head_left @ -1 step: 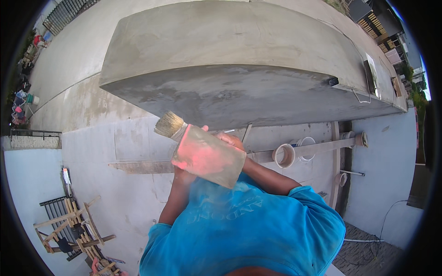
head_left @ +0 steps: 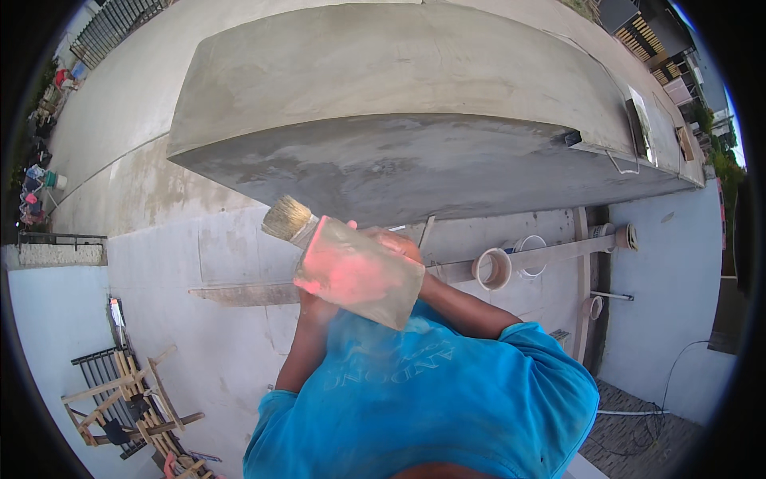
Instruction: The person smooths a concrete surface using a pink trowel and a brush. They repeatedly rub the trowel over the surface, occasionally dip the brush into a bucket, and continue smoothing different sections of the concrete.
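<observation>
the hands point(head_left: 400, 244) sat close together, grip hidden, behind a seemingly light, stiff float point(head_left: 359, 274), probably best held from behind, beside a brush point(head_left: 288, 218).

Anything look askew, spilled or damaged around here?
Nothing looks clearly spilled or broken. The pink board is unevenly smeared with grey, and the shaded concrete face has darker blotches. At lower left, wooden pieces cross at odd angles.

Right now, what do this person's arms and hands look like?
Loose, short bright-blue sleeves, part of a blue shirt with faint lettering. Both forearms are bare, no watch or cable showing. The right hand shows no glove; the left hand is mostly hidden.
</observation>
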Demonstrator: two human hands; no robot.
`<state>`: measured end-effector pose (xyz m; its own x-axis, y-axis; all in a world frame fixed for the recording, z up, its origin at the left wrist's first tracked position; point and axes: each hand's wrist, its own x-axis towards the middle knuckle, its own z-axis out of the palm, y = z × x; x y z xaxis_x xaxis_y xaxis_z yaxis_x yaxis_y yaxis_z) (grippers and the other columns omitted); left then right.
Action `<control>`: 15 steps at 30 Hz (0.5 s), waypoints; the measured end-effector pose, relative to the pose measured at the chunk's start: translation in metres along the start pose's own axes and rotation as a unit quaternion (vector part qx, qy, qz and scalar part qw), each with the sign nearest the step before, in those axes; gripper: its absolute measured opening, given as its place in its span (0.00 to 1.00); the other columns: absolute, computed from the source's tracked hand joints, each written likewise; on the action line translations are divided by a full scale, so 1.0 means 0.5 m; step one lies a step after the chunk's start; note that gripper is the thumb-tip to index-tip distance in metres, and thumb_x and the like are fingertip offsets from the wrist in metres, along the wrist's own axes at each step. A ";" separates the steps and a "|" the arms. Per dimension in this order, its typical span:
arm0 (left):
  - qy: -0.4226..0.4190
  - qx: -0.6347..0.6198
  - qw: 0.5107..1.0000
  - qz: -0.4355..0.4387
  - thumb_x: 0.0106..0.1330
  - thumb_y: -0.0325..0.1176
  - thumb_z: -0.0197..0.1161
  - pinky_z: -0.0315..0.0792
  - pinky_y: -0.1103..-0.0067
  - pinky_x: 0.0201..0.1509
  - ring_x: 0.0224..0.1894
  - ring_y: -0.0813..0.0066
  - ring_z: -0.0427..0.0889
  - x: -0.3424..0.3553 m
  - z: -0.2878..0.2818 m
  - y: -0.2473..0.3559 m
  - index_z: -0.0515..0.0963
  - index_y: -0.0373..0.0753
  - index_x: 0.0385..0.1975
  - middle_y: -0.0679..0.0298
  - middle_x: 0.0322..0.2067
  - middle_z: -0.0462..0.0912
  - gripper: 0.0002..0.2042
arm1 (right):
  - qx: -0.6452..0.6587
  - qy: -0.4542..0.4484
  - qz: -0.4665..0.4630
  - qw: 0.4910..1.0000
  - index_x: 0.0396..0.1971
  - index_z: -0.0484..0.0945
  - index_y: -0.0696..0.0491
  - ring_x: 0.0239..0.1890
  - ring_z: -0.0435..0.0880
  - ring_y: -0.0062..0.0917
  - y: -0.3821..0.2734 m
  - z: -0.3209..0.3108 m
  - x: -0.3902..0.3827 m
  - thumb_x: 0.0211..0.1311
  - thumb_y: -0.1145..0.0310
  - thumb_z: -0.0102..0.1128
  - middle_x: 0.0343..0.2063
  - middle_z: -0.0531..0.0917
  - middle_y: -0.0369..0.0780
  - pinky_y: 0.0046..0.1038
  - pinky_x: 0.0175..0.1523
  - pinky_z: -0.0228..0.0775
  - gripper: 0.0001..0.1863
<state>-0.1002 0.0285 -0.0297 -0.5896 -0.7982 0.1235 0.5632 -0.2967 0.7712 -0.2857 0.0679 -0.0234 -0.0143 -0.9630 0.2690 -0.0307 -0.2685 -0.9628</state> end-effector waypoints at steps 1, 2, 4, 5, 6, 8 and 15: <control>-0.009 0.068 0.998 0.014 0.73 0.56 0.55 0.68 0.56 0.69 0.71 0.50 0.65 -0.005 -0.011 0.002 0.58 0.40 0.72 0.47 0.71 0.59 0.36 | -0.018 0.004 -0.065 0.998 0.48 0.80 0.53 0.49 0.82 0.25 -0.004 -0.016 0.012 0.63 0.64 0.69 0.46 0.83 0.40 0.30 0.51 0.75 0.16; -0.018 0.136 0.990 0.031 0.73 0.54 0.56 0.72 0.56 0.66 0.67 0.51 0.70 0.000 -0.025 0.001 0.61 0.39 0.71 0.47 0.70 0.62 0.34 | 0.031 -0.041 -0.020 0.998 0.49 0.80 0.53 0.50 0.81 0.24 -0.005 -0.034 0.008 0.63 0.63 0.69 0.47 0.82 0.40 0.30 0.51 0.75 0.17; -0.029 0.187 0.981 0.036 0.72 0.51 0.58 0.73 0.59 0.64 0.64 0.53 0.73 0.023 -0.028 0.013 0.62 0.39 0.70 0.49 0.66 0.65 0.32 | 0.147 -0.112 0.075 0.980 0.52 0.80 0.54 0.52 0.81 0.23 -0.008 -0.085 -0.004 0.64 0.59 0.69 0.50 0.82 0.39 0.29 0.53 0.76 0.20; -0.027 0.191 0.981 0.027 0.72 0.49 0.59 0.73 0.60 0.63 0.62 0.55 0.74 0.032 -0.023 0.026 0.63 0.39 0.69 0.50 0.65 0.67 0.31 | 0.218 -0.141 0.133 0.957 0.53 0.80 0.54 0.53 0.80 0.22 -0.010 -0.105 -0.008 0.64 0.58 0.69 0.51 0.81 0.38 0.29 0.53 0.76 0.22; -0.025 0.179 0.984 0.010 0.72 0.48 0.60 0.74 0.61 0.62 0.61 0.56 0.75 0.043 -0.015 0.032 0.64 0.39 0.68 0.50 0.63 0.68 0.30 | 0.325 -0.157 0.197 0.911 0.55 0.79 0.55 0.54 0.80 0.22 -0.005 -0.107 -0.012 0.64 0.56 0.70 0.53 0.81 0.38 0.29 0.54 0.75 0.25; -0.004 0.115 0.992 -0.050 0.71 0.44 0.62 0.75 0.63 0.60 0.57 0.59 0.77 0.065 0.020 0.051 0.65 0.39 0.67 0.52 0.60 0.71 0.28 | 0.460 -0.171 0.226 0.841 0.61 0.75 0.57 0.57 0.79 0.23 -0.007 -0.114 -0.021 0.63 0.54 0.70 0.57 0.79 0.39 0.29 0.57 0.74 0.32; -0.242 0.429 0.857 0.153 0.73 0.26 0.57 0.77 0.61 0.54 0.54 0.59 0.81 0.186 0.185 0.089 0.78 0.40 0.56 0.49 0.56 0.76 0.14 | 0.525 -0.091 0.058 0.844 0.67 0.66 0.62 0.63 0.75 0.28 -0.054 -0.214 -0.105 0.54 0.46 0.76 0.63 0.76 0.44 0.32 0.65 0.68 0.49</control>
<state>-0.1834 -0.0108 0.0740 -0.7786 -0.3976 0.4855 0.2228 0.5481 0.8062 -0.3912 0.1283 -0.0090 0.2010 -0.9460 0.2542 0.8646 0.0494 -0.5000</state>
